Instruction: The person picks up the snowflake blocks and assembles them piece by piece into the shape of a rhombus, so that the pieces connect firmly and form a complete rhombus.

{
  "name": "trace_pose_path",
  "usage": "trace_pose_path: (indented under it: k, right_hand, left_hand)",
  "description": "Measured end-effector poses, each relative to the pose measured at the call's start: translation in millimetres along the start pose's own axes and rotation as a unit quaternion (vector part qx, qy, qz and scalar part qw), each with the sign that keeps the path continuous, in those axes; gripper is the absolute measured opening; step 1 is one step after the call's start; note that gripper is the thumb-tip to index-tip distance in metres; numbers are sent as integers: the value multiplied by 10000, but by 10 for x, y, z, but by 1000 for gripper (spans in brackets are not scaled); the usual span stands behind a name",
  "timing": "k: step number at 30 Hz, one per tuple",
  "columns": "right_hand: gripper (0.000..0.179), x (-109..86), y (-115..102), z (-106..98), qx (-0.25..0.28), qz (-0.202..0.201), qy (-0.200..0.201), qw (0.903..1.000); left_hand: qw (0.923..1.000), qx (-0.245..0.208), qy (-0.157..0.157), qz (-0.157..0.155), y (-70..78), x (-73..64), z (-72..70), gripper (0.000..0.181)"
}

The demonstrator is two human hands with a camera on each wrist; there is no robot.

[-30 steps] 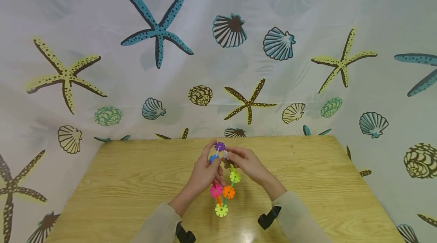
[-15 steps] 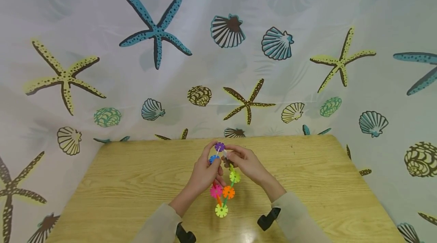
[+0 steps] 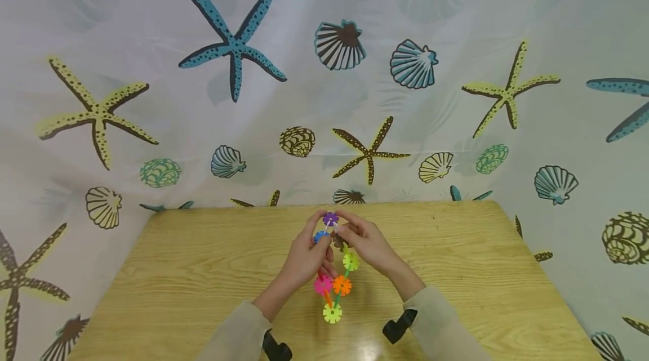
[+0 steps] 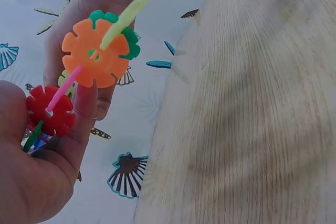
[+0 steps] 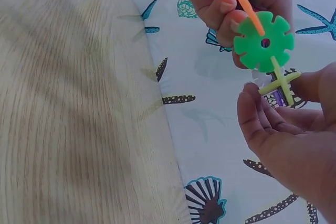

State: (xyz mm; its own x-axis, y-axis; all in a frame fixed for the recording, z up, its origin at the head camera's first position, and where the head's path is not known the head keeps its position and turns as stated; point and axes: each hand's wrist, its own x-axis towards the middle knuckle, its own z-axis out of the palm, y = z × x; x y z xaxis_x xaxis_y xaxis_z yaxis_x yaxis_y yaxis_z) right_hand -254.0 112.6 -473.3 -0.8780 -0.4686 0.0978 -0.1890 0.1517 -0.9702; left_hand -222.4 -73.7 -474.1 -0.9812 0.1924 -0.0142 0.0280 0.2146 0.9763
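A loop of slotted plastic discs, the interlocking snowflake kind, hangs between both hands above the table. In the head view a purple disc (image 3: 330, 219) tops it, and a yellow-green disc (image 3: 332, 313) forms the lowest point. My left hand (image 3: 299, 262) pinches the loop by the blue disc (image 3: 320, 236), index fingertip at the purple disc. My right hand (image 3: 374, 245) pinches near the brown disc (image 3: 341, 244), its index finger also reaching the purple one. The left wrist view shows a red disc (image 4: 59, 121) by the palm; in the right wrist view a green disc (image 5: 252, 53) hangs above the fingers.
A wood-grain table (image 3: 203, 271) lies under the hands. Behind it and at both sides hangs a pale cloth (image 3: 284, 96) printed with starfish and shells. Each sleeve has a black wrist device (image 3: 399, 325) beside it.
The disc loop has shifted slightly right along with my left fingers. My right index finger has come up against the top of the purple disc. Both grips stay the same.
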Motion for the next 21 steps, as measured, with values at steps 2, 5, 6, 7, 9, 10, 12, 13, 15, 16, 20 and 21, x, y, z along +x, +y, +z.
trace_pose_path:
  k: [2,5,6,7,9,10,12,13,15,16,20,21]
  right_hand:
    - [53,-5,-3,-1,-140,-64,-13,9999]
    - [52,-16,-5,4,-378,-143,12,9992]
    - [52,-16,0,5,-466,-172,43,9988]
    - [52,-17,2,9,-522,-193,74,9984]
    - [51,-19,5,17,-590,-210,142,9979]
    - [51,-18,7,21,-610,-218,178,9977]
    - [51,-18,9,26,-615,-193,259,9976]
    - [51,-20,5,31,-602,-157,315,9976]
    - [51,-14,12,33,-551,-87,444,9975]
    - [51,-10,20,32,-541,-66,505,9972]
    - [51,15,60,18,-403,79,614,9973]
    - [51,22,72,12,-367,101,606,9974]
  left_hand:
    - [10000,37,-31,18,0,3,3,64]
    - [9999,49,-95,11,-3,8,14,65]
    - [9999,46,-117,26,-3,12,18,65]
    - [9999,43,-133,33,-3,17,24,65]
    - [9998,44,-166,29,-6,27,35,65]
    - [9998,39,-185,25,-4,30,39,65]
    - [9998,56,-199,48,1,40,43,66]
    - [9998,68,-206,43,0,44,44,66]
    - [9997,86,-227,56,-1,54,42,68]
    - [9997,59,-242,52,-4,61,41,69]
    - [9988,-350,-313,-99,-36,93,42,73]
    - [9980,-526,-309,-190,-51,101,42,74]
